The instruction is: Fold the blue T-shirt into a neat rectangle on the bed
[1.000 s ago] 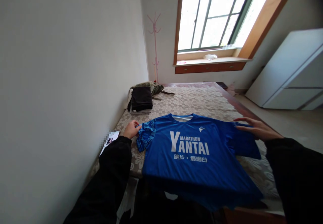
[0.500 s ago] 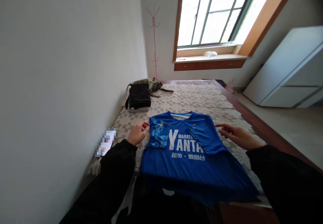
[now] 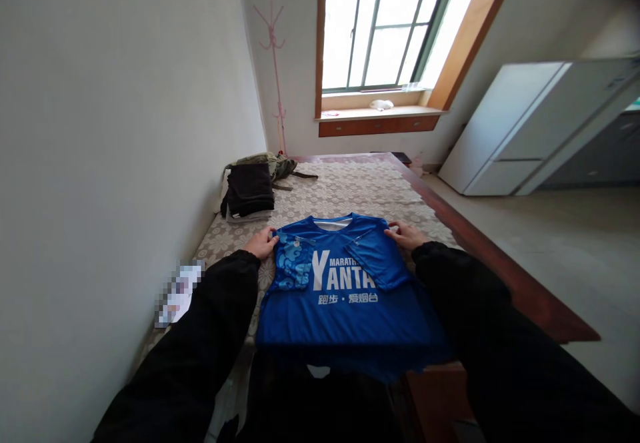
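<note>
A blue T-shirt (image 3: 345,326) with white lettering lies spread on the patterned cloth, collar pointing away from me. Both of its sleeves are folded inward over the chest, and the left one has a lighter cloud pattern. My left hand (image 3: 261,243) pinches the shirt's left edge just below the shoulder. On the opposite side, my right hand (image 3: 406,236) has thumb and fingers closed on the right shoulder edge. The shirt's hem droops at the near edge of the table, in shadow.
A stack of folded dark clothes (image 3: 250,190) sits by the wall, with an olive bag (image 3: 283,164) behind it. Left of my arm lies a blurred-out phone-like object (image 3: 179,293). Beyond the patterned tablecloth (image 3: 345,180) stand a pink coat rack (image 3: 275,63) and a white fridge (image 3: 505,123).
My right hand has moved in to the shirt's right shoulder edge and closed on it. My left hand has closed on the left edge. The view has turned to the right.
</note>
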Demonstrator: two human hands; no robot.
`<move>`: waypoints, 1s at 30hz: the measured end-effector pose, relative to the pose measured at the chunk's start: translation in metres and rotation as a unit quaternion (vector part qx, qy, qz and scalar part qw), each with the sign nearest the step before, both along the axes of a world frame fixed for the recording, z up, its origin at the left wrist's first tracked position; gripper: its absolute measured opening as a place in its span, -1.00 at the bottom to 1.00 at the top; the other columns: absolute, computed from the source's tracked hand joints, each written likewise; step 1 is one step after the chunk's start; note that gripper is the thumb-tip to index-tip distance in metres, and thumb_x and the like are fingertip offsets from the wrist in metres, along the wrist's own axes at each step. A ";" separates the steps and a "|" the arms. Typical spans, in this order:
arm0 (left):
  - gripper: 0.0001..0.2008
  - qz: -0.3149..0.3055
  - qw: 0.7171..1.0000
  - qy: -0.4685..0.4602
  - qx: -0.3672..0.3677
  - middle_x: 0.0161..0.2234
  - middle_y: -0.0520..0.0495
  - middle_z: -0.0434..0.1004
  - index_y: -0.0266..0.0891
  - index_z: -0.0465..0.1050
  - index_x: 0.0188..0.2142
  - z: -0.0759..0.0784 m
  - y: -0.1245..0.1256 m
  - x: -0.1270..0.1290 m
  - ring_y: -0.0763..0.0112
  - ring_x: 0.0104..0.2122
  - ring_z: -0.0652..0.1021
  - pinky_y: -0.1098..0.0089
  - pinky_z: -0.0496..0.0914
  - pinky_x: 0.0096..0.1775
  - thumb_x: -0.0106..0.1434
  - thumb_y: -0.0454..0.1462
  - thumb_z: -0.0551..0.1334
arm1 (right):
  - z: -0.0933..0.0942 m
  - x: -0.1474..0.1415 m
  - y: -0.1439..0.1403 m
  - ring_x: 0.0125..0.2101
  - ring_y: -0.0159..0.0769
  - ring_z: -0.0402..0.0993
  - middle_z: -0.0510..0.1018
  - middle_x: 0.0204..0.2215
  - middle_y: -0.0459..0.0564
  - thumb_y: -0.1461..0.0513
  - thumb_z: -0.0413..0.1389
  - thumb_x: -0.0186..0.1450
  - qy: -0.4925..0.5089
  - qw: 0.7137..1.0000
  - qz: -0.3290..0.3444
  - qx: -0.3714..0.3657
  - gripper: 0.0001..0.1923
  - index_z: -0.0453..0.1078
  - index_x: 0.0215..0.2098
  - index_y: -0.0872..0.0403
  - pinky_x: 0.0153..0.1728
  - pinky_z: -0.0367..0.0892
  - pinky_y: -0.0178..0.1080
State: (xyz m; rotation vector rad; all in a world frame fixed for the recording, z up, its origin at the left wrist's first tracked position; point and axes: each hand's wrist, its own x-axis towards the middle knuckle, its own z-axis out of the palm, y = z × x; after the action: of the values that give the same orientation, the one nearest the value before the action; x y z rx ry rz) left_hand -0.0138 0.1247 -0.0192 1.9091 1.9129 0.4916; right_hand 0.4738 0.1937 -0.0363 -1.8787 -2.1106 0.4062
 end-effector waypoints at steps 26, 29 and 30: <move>-0.82 0.039 0.986 0.159 -0.013 -0.11 -0.23 0.64 -0.14 0.46 -0.12 0.024 0.064 -0.013 0.06 -0.06 0.61 0.26 0.39 -0.05 0.33 -0.16 0.26 | 0.009 0.003 0.053 -0.13 -0.19 0.53 0.61 -0.16 0.05 0.12 0.18 0.41 -0.007 0.997 -0.064 0.046 -0.81 0.50 -0.10 0.04 -0.02 0.43 -0.08; -0.72 0.058 0.989 0.133 -0.006 -0.13 -0.21 0.66 -0.15 0.41 0.01 0.026 0.048 -0.005 0.09 -0.06 0.62 0.28 0.40 -0.05 0.32 -0.19 0.27 | 0.015 -0.009 0.035 -0.08 -0.07 0.51 0.60 -0.11 0.12 0.20 0.20 0.32 0.028 0.995 -0.059 0.082 -0.70 0.48 0.02 0.00 0.01 0.38 -0.08; -0.69 0.064 0.991 0.121 -0.001 -0.14 -0.19 0.66 -0.15 0.39 0.04 0.028 0.040 -0.003 0.10 -0.07 0.63 0.29 0.40 -0.05 0.33 -0.18 0.26 | 0.019 -0.012 0.026 -0.05 -0.04 0.51 0.58 -0.03 0.15 0.20 0.18 0.31 0.042 0.993 -0.057 0.099 -0.61 0.44 0.11 0.00 0.03 0.38 -0.06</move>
State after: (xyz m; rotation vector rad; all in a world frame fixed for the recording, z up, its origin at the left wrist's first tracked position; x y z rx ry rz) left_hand -0.0171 0.1644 0.0085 1.9290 2.1977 0.3045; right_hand 0.4623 0.2200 -0.0178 -1.8221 -1.9032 0.2359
